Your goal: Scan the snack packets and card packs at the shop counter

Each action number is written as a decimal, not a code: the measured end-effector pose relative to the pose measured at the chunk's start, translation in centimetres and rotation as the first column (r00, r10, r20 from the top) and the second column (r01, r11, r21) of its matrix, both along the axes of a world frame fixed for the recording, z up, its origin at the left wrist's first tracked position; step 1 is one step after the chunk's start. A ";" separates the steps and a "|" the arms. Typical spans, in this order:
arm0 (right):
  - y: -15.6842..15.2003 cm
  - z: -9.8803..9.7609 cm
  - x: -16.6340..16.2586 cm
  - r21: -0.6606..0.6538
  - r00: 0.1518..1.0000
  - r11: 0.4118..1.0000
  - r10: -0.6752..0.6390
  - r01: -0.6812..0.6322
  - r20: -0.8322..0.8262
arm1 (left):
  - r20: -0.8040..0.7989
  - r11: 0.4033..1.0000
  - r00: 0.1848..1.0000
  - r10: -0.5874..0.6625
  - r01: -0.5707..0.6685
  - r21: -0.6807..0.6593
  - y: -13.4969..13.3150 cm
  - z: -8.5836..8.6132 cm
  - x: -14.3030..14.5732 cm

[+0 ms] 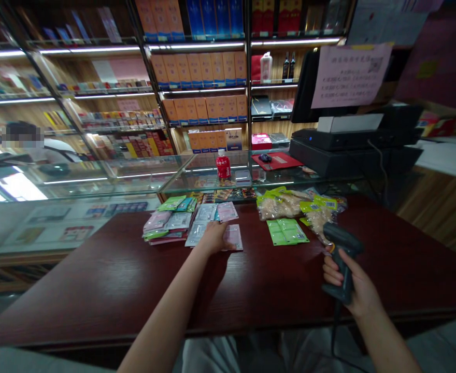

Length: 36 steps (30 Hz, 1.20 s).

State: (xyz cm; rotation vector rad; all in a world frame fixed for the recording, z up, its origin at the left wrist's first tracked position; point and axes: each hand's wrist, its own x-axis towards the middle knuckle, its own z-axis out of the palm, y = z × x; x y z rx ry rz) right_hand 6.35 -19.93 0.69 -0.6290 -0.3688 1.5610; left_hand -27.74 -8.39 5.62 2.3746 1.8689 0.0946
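My left hand [214,238] reaches over the table to a pink flat packet [233,237], its thumb and fingers closed on the packet's left side. Silvery packets [205,212] and another pink packet [227,211] lie right around that hand. To its left is a thick pile of mixed packets [169,220] in green, pink and white. My right hand [346,282] is wrapped round the handle of a dark barcode scanner [342,254], whose head points to the left. Green joined packets [287,231] lie between the hands, beside clear bags with lime-green labels [284,203].
A glass counter [197,168] runs behind the table, with a red bottle [223,165] on it. A monitor [305,85] and a black cash-register unit [352,150] stand at the right. Boxed goods fill the shelves behind. A person [37,145] is at the far left. The scanner's cable [333,331] hangs over the front edge.
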 end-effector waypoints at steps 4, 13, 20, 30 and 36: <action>0.0 0.0 0.0 0.000 1.000 1.000 0.000 0.000 -0.001 | 0.221 0.997 0.974 0.041 -0.054 0.056 -0.2 -0.6 1.3; -0.1 -0.1 -0.4 0.044 0.997 0.999 -0.028 0.025 0.077 | 0.713 0.960 0.687 -0.140 -0.082 0.268 2.4 -4.8 5.8; -0.6 0.5 -1.8 0.068 0.965 0.997 0.003 -0.021 0.262 | 0.775 0.954 0.616 -0.141 -0.125 0.273 2.3 -6.0 6.3; -3.5 2.1 -7.2 -0.057 0.772 0.978 0.192 -0.199 0.606 | 0.888 0.964 0.426 -0.175 -0.110 0.243 2.6 -6.6 5.8; -3.8 2.3 -8.0 -0.080 0.736 0.985 0.169 -0.155 0.656 | 0.901 0.963 0.388 -0.194 -0.101 0.251 2.7 -6.8 5.9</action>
